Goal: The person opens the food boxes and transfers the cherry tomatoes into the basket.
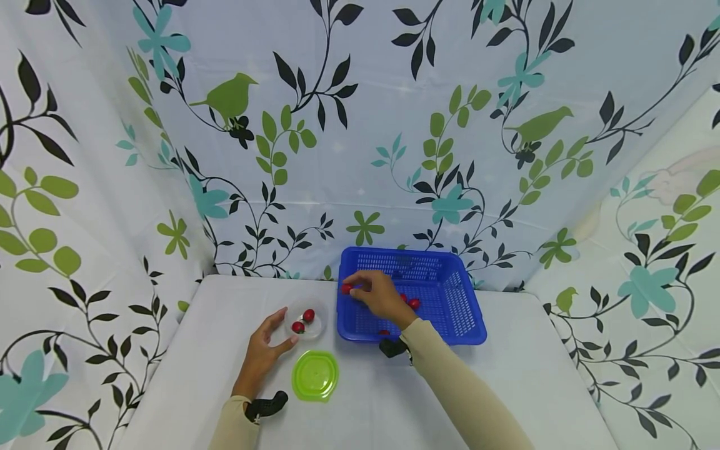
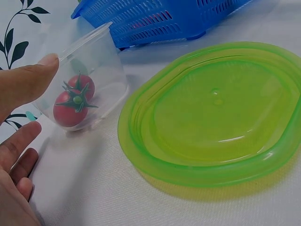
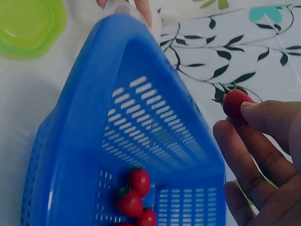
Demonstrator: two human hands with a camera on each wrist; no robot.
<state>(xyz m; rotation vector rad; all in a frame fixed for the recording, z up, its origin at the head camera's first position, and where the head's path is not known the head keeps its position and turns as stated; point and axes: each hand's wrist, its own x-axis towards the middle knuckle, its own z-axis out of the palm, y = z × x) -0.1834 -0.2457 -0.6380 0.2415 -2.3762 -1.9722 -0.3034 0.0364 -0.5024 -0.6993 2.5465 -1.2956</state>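
My right hand (image 1: 382, 296) pinches a red cherry tomato (image 3: 235, 104) with a green stem between thumb and fingertips, above the left side of the blue basket (image 1: 469, 312). More cherry tomatoes (image 3: 129, 203) lie in the basket. At the left, my left hand (image 1: 265, 342) stands beside a small clear plastic container (image 2: 106, 61); its thumb touches the container's side, and the other fingers are loosely extended. Two cherry tomatoes (image 2: 70, 110) sit inside that container. A green plastic lid (image 1: 315, 375) lies flat on the table, nearest the left hand.
The white-covered table (image 1: 360, 400) carries everything. Behind and beside it hangs a white curtain (image 1: 360, 169) printed with leaves, flowers and birds. The basket's raised, perforated walls stand close to the right of the container. A black strap (image 1: 265, 407) is on the left wrist.
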